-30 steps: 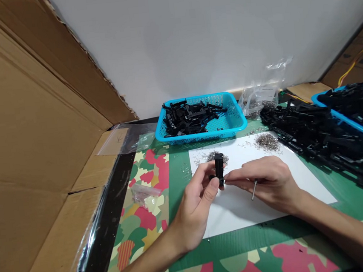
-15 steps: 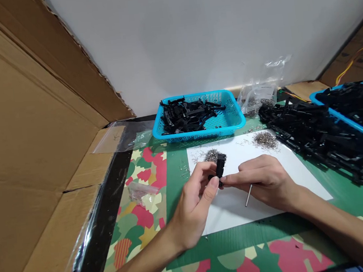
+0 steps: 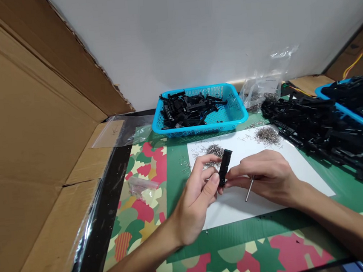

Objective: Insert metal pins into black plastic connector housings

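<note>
Black plastic part point(image 3: 225, 166), above white paper sheet point(image 3: 215, 217): likely light, stiff, best gripped by its sides; left hand point(image 3: 192, 205) pinches its lower end, right hand point(image 3: 270, 176) curls round metal rod point(image 3: 249, 190).

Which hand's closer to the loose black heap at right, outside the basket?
Right. The right hand, holding a metal rod, is over the white sheet, left of the heap, not touching it; the left hand, gripping a black part, is farther left.

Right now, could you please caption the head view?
Left hand holding a black part, right hand a metal rod, over paper.
</note>
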The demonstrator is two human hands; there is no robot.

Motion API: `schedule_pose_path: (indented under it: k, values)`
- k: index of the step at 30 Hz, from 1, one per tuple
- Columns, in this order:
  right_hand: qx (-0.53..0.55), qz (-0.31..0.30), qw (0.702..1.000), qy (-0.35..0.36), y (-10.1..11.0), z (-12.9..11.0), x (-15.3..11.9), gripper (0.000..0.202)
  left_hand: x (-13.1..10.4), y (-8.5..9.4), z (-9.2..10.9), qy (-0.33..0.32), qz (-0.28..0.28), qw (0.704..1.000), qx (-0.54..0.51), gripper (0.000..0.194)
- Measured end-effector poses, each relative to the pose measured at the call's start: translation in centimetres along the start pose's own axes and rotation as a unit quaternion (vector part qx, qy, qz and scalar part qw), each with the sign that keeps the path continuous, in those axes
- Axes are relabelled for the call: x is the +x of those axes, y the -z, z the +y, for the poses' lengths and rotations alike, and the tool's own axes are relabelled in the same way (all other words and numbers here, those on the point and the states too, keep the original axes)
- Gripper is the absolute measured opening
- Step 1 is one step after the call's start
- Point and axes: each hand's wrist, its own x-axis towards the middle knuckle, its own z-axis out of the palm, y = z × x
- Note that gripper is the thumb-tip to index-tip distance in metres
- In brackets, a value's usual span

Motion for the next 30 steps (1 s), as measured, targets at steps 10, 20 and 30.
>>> schedule_pose_path:
  k: [10, 20, 30]
  values:
    - [-0.016, 0.01, 1.0, 0.018, -0.2, 0.0, -0.1, 0.014, 0.5, -0.3, 1.3, 0.023, -0.012, 0.997, -0.066, 0.027]
    - [-0.072, 0.021, 0.996, 0.05, 0.4, 0.2, -0.2, 0.016, 0.3, -0.4, 1.1, 0.0, 0.016, 0.999, 0.031, 0.034]
    - [-0.005, -0.026, 0.998, -0.055, 1.2, 1.0, -0.4, 0.014, 0.3, 0.1, 1.1, -0.296, 0.139, 0.804, 0.496, 0.021]
